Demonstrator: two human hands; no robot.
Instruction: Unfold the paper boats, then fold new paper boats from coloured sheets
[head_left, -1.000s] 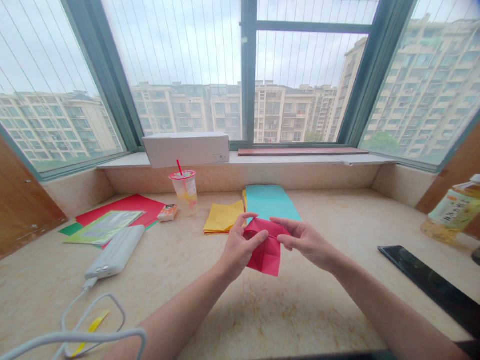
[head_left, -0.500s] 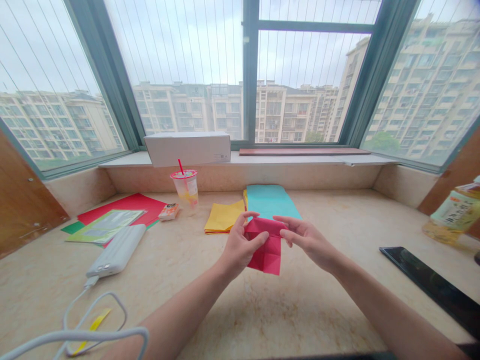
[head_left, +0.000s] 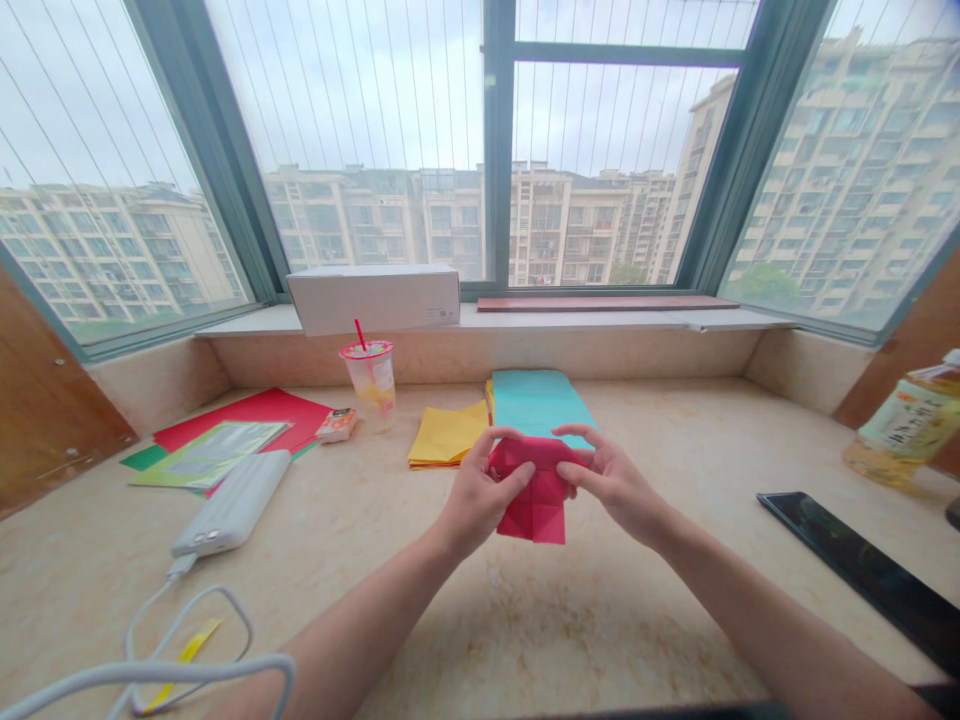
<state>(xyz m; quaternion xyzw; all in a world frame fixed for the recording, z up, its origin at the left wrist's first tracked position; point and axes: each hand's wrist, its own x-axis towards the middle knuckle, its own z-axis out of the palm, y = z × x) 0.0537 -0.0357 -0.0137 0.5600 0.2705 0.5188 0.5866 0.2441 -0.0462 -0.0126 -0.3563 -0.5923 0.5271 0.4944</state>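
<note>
A creased red sheet of origami paper [head_left: 532, 510] is held up above the counter, its upper part folded over and its lower flap hanging with crossing crease lines. My left hand [head_left: 484, 490] pinches its left side, thumb on the near face and fingers behind. At the upper right edge, my right hand [head_left: 611, 480] grips the paper between thumb and fingers, the index finger raised over the top. Just behind the hands lie a blue sheet of paper [head_left: 544, 400] and a stack of yellow paper [head_left: 448, 432].
To the left are a white power bank [head_left: 232, 505] with a looped cable [head_left: 247, 662], red paper [head_left: 240, 415], a small orange packet [head_left: 337, 425] and a plastic cup [head_left: 371, 380] with straw. On the right lie a black phone [head_left: 855, 570] and a bottle [head_left: 907, 425]. A white box [head_left: 375, 300] stands on the sill.
The red paper's right side has been folded and turned so that its top spreads wider to the right. My right fingers have shifted along its upper edge; my left hand keeps its pinch.
</note>
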